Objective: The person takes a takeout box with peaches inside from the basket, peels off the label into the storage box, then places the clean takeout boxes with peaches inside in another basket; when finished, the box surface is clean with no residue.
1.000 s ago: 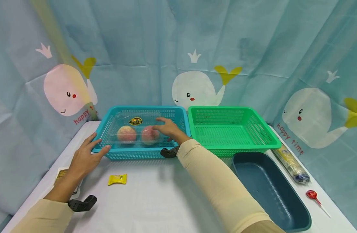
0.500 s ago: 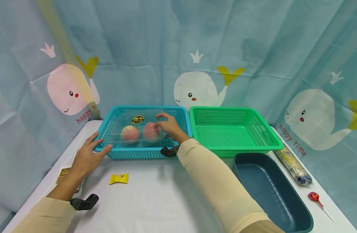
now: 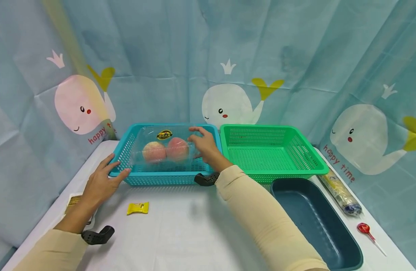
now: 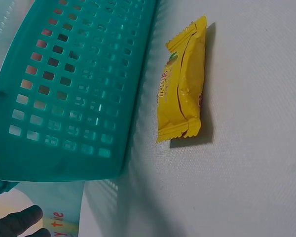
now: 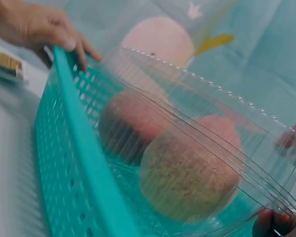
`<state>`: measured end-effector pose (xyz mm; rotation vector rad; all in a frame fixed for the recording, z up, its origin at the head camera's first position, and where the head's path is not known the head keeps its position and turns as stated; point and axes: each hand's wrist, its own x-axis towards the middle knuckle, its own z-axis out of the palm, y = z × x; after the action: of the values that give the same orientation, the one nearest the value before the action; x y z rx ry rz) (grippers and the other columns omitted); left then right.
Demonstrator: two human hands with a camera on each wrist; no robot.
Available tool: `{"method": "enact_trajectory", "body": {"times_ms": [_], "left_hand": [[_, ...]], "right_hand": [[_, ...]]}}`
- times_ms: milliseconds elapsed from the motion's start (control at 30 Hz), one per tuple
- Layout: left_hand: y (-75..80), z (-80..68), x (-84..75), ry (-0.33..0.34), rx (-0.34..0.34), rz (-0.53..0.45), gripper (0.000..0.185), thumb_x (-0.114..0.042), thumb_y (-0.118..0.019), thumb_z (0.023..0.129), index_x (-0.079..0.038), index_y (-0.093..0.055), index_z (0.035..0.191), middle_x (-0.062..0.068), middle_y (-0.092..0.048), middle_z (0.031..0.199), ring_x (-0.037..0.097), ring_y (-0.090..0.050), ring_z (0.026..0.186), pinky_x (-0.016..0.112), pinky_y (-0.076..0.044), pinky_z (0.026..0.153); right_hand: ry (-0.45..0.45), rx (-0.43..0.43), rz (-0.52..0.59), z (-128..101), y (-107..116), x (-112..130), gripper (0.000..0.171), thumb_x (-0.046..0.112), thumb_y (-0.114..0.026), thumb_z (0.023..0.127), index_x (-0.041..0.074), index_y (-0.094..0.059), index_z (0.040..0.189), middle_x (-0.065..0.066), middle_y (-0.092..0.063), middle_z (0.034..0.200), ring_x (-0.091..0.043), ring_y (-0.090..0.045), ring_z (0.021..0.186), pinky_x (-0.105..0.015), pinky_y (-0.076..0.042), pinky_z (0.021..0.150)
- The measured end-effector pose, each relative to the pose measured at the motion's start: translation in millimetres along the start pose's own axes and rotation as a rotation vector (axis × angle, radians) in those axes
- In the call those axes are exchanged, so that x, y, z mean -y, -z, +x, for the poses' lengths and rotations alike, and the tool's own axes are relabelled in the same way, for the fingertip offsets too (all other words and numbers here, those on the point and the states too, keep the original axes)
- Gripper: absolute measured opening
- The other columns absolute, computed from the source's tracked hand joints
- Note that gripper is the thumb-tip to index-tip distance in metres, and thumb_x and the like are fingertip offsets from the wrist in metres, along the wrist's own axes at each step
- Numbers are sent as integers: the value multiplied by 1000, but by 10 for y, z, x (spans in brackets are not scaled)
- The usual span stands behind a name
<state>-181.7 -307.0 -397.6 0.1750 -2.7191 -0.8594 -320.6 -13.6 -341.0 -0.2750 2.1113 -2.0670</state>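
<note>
A clear plastic clamshell box point(image 3: 164, 134) with two peaches point(image 3: 177, 149) inside sits within the blue basket point(image 3: 170, 178). My right hand point(image 3: 208, 148) grips the box's right end, fingers and thumb on its edges. That end is tilted up, and the peaches sit together in the middle. In the right wrist view the ribbed lid point(image 5: 187, 113) covers both peaches. At the basket's left front corner, my left hand point(image 3: 101, 182) holds the rim, thumb over the front side. Below the basket lies a small yellow wrapped snack point(image 4: 182, 84).
Right of the blue basket stands a green basket point(image 3: 262, 175). A dark blue tub point(image 3: 316, 218) sits in front of it. Along the right edge lie a long bagged item point(image 3: 341, 194) and a red lollipop point(image 3: 364, 227). A white and yellow package point(image 3: 74, 199) lies partly under my left forearm.
My right hand has moved slightly right and up, taking hold of the box and tilting its right end higher. The peaches have come together. My left hand stays at the basket corner.
</note>
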Motion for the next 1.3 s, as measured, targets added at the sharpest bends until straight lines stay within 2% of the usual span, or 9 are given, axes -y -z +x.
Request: {"method": "enact_trajectory", "body": {"times_ms": [233,367,467,567,667,733,867,1067,1300], "left_hand": [[8,-2,1,-13,4,11,78,-56,-50,95,9,-43,139,20,-15,156,52,-17,136,75,-25,94],[24,-13,3,-24,-1,16,78,-55,-50,95,9,-43,138,20,-16,156,51,-18,136,75,-24,95],[25,-17,10,-24,-1,11,78,-55,-50,95,9,-43,138,20,-16,156,51,-18,136,74,-24,96],[24,-14,10,-29,-2,8,77,-55,-50,95,9,-43,138,20,-15,156,51,-18,136,74,-24,96],[18,-10,13,-36,-6,5,77,-54,-50,95,9,-43,138,20,-15,156,51,-18,136,74,-24,96],[15,-8,14,-36,-7,6,77,-54,-50,95,9,-43,138,20,-15,156,51,-18,136,74,-24,96],[9,-3,8,-36,-8,10,77,-54,-50,95,10,-43,138,21,-16,156,52,-19,135,74,-24,96],[2,6,-13,-33,-1,12,78,-55,-50,95,9,-42,138,21,-15,156,52,-18,135,74,-24,96],[10,1,10,-37,-3,14,77,-53,-51,95,11,-42,138,22,-15,155,53,-18,135,74,-25,95]], "right_hand": [[19,-21,53,-151,141,220,37,10,-58,90,21,-61,125,-11,-49,120,-17,-31,57,-52,-56,58],[28,-35,40,-279,240,339,36,12,-57,91,24,-61,125,-9,-49,93,-15,-27,51,-44,-56,56],[44,-61,8,-393,310,407,38,12,-57,91,25,-62,127,-6,-40,75,-16,-27,50,-33,-46,52],[50,-87,-8,-508,373,470,38,12,-57,91,28,-62,126,-4,-51,88,-19,-31,56,-36,-38,56],[30,-103,20,-625,429,519,38,12,-57,91,30,-63,124,-5,-54,117,-22,-37,69,-43,-44,68],[15,-110,41,-701,463,544,38,11,-57,91,29,-63,124,-8,-52,123,-24,-41,78,-47,-45,72],[5,-121,89,-877,541,569,39,9,-56,91,28,-63,125,-11,-52,119,-26,-44,94,-46,-46,71],[40,-137,119,-1181,693,536,39,7,-54,92,25,-61,127,-7,-46,94,-18,-39,70,-37,-45,63],[77,-133,121,-1502,854,478,42,6,-52,93,21,-57,132,-9,-44,91,-17,-39,66,-25,-15,43]]}}
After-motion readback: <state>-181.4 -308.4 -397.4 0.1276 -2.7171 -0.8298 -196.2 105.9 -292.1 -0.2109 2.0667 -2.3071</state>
